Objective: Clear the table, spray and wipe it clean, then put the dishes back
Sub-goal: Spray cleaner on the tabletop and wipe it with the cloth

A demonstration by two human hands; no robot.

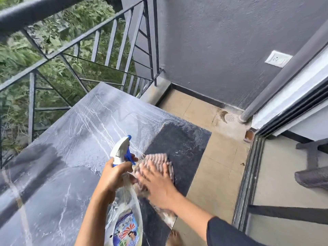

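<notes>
A dark marble-look table (74, 139) fills the lower left, its top streaked with white wet smears. My left hand (115, 174) grips the neck of a clear spray bottle (124, 215) with a white and blue trigger head, one finger on the trigger, nozzle aimed away over the table. My right hand (158, 183) presses flat with spread fingers on a pink-and-grey striped cloth (156, 160) near the table's right edge. No dishes are in view.
A dark metal railing (53, 50) borders the table's far and left sides, greenery beyond. A tiled balcony floor (213, 157) with a floor drain (229, 118) lies to the right, then a sliding door track (248, 174) and a grey wall with a socket (278, 58).
</notes>
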